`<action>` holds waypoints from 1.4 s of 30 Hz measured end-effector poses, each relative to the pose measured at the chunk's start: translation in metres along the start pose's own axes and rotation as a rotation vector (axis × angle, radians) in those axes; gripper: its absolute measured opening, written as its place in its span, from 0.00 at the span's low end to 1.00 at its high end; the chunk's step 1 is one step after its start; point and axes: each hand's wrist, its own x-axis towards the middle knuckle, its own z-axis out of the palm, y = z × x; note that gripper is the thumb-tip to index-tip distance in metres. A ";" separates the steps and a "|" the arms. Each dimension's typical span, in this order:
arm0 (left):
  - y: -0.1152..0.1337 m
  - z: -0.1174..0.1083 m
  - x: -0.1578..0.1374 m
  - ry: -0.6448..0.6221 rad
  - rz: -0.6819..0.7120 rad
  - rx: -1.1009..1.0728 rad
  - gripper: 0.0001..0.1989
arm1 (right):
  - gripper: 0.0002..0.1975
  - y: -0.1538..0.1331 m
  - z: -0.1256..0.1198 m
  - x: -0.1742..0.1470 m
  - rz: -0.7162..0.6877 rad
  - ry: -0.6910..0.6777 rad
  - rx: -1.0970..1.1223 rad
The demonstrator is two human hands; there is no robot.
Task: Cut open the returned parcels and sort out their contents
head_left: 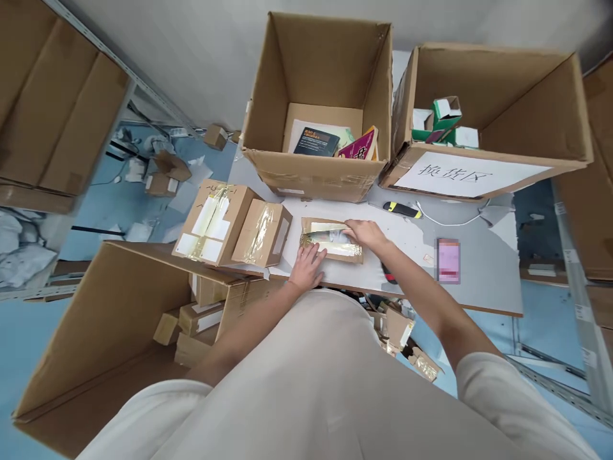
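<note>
A small flat cardboard box [355, 255] lies on the worktable in front of me, with a white label and clear tape on top. Along its top runs a slit, and something greyish shows inside. My left hand [308, 267] rests on the box's near left edge, fingers spread. At the far right of the slit, my right hand [368, 234] has its fingers curled over the edge of the top flap; the fingertips are partly hidden. Beyond the right hand lies a black and yellow box cutter [402, 209]. A red and black tool [389, 273] is partly covered by my right forearm.
Two taped cartons [261, 233] [211, 220] stand at left. Behind are an open carton with books [316, 176] and one with green-and-white boxes [488, 167]. A phone [449, 260] and a white cable [450, 222] lie right. A large carton [110, 306] stands lower left.
</note>
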 end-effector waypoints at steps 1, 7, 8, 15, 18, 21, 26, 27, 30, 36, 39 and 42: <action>0.000 0.000 0.000 -0.004 0.006 -0.008 0.36 | 0.22 0.005 -0.006 0.006 0.067 0.002 0.047; -0.001 0.001 -0.002 0.005 0.039 -0.047 0.41 | 0.28 0.014 -0.016 0.039 0.442 0.149 0.100; -0.002 0.000 -0.003 0.014 0.048 -0.059 0.42 | 0.26 0.010 -0.014 0.041 0.486 0.162 0.077; -0.040 -0.035 0.009 0.146 0.033 -0.108 0.38 | 0.22 -0.033 0.000 -0.008 0.097 0.338 -0.125; -0.071 -0.051 0.031 0.087 0.104 -0.055 0.49 | 0.20 -0.045 0.005 -0.038 -0.154 0.144 -0.164; -0.093 -0.056 0.048 0.003 0.176 -0.064 0.55 | 0.29 -0.052 0.010 -0.052 -0.124 0.031 -0.237; -0.098 -0.044 0.052 0.013 0.173 -0.092 0.51 | 0.11 -0.063 0.031 -0.067 0.038 0.083 -0.345; -0.096 -0.042 0.051 0.012 0.166 -0.085 0.49 | 0.10 -0.065 0.038 -0.073 0.037 0.098 -0.352; -0.091 -0.042 0.047 -0.004 0.143 -0.071 0.47 | 0.13 -0.072 0.059 -0.097 0.026 0.127 -0.350; -0.096 -0.075 0.045 -0.082 0.191 -0.002 0.39 | 0.15 -0.062 0.038 -0.111 -0.058 0.123 -0.030; -0.079 -0.089 0.058 -0.042 0.261 0.016 0.21 | 0.20 -0.054 0.004 -0.079 -0.035 0.061 -0.073; -0.051 -0.089 0.077 -0.145 0.379 0.125 0.13 | 0.18 -0.058 -0.017 -0.039 -0.047 -0.157 -0.302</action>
